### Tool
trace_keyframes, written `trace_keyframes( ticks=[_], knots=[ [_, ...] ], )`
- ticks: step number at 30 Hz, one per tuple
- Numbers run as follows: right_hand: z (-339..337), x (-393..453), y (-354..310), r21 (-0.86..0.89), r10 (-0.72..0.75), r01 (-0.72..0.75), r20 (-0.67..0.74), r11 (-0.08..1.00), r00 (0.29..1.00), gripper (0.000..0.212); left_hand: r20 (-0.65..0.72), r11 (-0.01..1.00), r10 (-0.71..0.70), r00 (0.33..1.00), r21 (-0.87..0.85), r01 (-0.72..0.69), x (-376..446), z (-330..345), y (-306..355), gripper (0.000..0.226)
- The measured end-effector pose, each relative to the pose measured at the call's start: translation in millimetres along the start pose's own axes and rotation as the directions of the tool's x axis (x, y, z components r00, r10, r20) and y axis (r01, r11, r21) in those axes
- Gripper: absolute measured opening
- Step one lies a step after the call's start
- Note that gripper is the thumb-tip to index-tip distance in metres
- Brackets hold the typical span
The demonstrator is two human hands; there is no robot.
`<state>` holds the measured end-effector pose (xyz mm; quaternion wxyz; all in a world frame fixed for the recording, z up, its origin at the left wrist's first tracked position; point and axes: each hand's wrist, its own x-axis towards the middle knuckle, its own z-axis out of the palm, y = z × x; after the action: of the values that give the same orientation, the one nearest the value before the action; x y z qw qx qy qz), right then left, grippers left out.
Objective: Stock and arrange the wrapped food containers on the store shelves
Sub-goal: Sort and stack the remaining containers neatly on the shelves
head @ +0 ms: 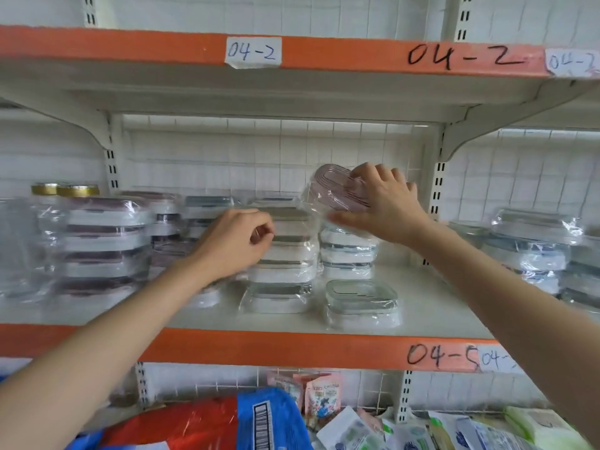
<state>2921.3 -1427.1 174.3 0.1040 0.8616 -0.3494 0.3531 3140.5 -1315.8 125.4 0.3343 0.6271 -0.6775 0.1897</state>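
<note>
The right hand point(380, 203) holds a pink box point(337, 190) in clear wrap, with fingers on top and the thumb below. The box tilts and sits up in the air, just above the short stack point(349, 251) at the back of the shelf point(431, 306).

The shelf is the biggest thing here, and all the boxes sit on it. To the left of the short stack stands a taller stack point(282, 254). The left hand point(240, 241) rests against it with curled fingers, but I cannot tell if it grips the wrap. In front of the short stack sits one green box point(362, 302), all alone.

I think the job now is to set the pink box down. It should go flat first, then low and slow, right over the short stack. The wrap looks slippery, so the left hand should keep the tall stack from tipping.
</note>
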Motion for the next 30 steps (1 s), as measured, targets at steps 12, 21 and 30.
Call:
trace_keyframes(
  ticks=[12, 21, 30],
  knots=[
    [93, 81, -186, -0.186, -0.375, 0.419, 0.231, 0.889, 0.898, 0.078, -0.052, 0.942, -0.3, 0.952, 0.139, 0.305, -81, -90, -102, 0.003],
    [145, 92, -219, -0.114, -0.31, 0.425, 0.522, 0.898, 0.794, 0.065, -0.018, 0.953, -0.278, 0.961, 0.12, 0.278, -82, -86, -107, 0.007],
    [69, 88, -150, -0.039, -0.417, 0.441, 0.265, 0.896, 0.87, 0.041, 0.016, 0.985, -0.15, 0.989, 0.089, 0.148, -58, -53, -75, 0.006]
  ],
)
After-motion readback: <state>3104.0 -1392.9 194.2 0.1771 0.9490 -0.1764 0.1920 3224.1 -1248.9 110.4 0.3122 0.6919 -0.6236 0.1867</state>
